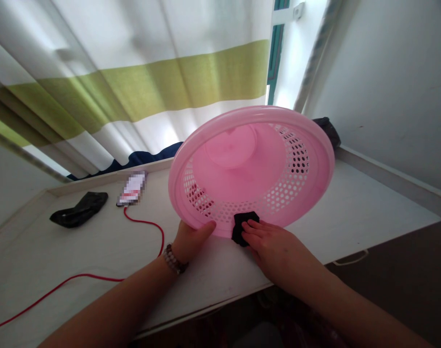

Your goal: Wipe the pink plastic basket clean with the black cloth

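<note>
A pink plastic basket point(249, 188) with a perforated wall is tilted so that its inside faces me above the white tabletop. My left hand point(193, 239) grips its near rim, thumb on the inner side and the other fingers hidden behind. On the same rim, just to the right, a black cloth point(244, 227) lies folded over the edge. My right hand point(274, 246) presses this cloth against the basket, fingers on top of it and the thumb out of sight.
On the white table point(213, 285) a phone point(132, 188) lies at the back left with a red cable point(148, 222) attached. Left of it is a black pouch-like item point(79, 210). A dark bundle point(327, 131) sits behind the basket at right. A curtain point(151, 87) hangs behind.
</note>
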A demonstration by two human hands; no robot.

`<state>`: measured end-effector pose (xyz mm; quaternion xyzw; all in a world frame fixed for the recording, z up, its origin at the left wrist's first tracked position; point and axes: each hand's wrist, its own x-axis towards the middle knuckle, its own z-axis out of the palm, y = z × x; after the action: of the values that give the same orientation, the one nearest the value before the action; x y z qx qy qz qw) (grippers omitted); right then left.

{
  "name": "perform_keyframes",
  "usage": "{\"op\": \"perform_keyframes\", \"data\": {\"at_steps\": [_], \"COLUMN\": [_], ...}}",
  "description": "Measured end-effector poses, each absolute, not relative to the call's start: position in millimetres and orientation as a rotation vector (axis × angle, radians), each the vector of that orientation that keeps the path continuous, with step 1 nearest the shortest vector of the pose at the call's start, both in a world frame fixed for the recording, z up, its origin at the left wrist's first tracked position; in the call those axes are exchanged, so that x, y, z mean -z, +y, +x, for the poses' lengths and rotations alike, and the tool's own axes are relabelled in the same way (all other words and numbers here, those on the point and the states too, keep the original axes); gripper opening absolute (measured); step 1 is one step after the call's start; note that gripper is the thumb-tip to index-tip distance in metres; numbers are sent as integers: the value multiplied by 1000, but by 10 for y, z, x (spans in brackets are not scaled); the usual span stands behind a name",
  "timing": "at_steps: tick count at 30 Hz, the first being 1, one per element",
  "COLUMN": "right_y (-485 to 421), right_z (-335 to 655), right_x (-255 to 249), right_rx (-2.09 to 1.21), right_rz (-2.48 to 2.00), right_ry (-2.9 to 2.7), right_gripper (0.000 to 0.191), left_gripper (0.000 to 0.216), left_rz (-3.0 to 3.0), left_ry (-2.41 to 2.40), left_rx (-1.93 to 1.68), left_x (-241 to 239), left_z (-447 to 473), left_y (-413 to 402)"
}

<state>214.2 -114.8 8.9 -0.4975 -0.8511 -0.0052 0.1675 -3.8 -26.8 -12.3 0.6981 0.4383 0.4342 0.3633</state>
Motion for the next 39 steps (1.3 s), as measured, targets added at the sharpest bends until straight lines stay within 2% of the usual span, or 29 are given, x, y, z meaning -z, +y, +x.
{"op": "perform_keyframes", "data": {"at_steps": [10, 22, 39], "right_y": [-1117, -1194, -1155], "right_z": [2047, 2319, 2112], "right_x": [-65, -290, -226], "right_rx": [-7, -279, -234], "right_rz": [-1396, -1412, -1416], "right_ry": [-2428, -2376, -2352], "right_gripper": [34, 35, 32], "left_gripper": [57, 54, 55], "left_rz": [1769, 1767, 1772], "left_ry": [1183, 1105, 1171], "left_rx": [-1126, -1109, -1107], "left_x": [99, 115, 123], "left_z": [-14, -31, -42], "left_y": [-288, -266, -259]}}
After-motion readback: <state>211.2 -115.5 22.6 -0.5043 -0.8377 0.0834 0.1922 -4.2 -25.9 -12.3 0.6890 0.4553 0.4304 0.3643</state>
